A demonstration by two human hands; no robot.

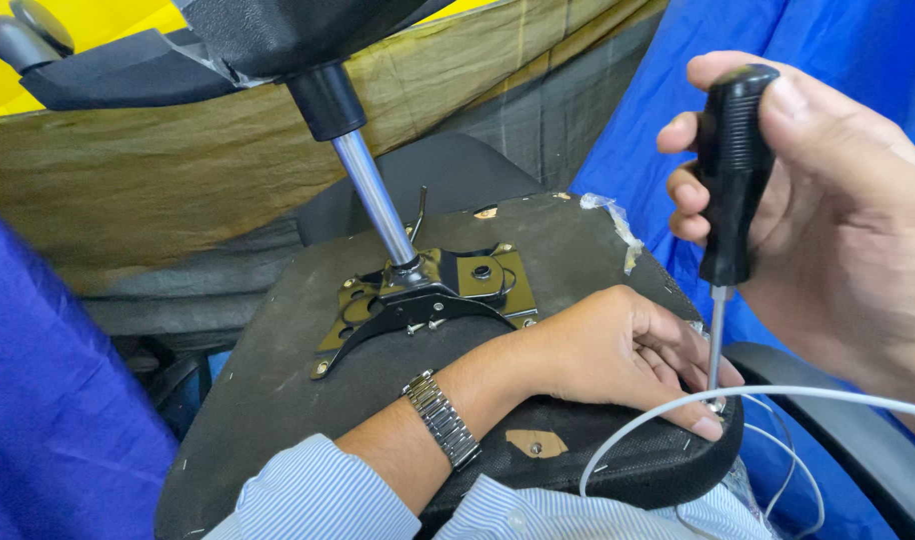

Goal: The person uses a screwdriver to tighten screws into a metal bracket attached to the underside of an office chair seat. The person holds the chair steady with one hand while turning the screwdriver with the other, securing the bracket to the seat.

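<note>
My right hand grips the black handle of a screwdriver, held upright with its thin metal shaft pointing down. The tip meets the near right edge of an upturned black chair seat. My left hand rests on that edge, fingers curled around the shaft's tip. A metal watch is on the left wrist, above a striped blue sleeve. On the seat's underside sits a brass-coloured mounting plate with a chrome gas-lift column rising from it.
A white cable loops across the near right of the seat. The black chair base hangs overhead at the top left. Blue sheeting lies at left and right, olive cloth behind. A black armrest shows at lower right.
</note>
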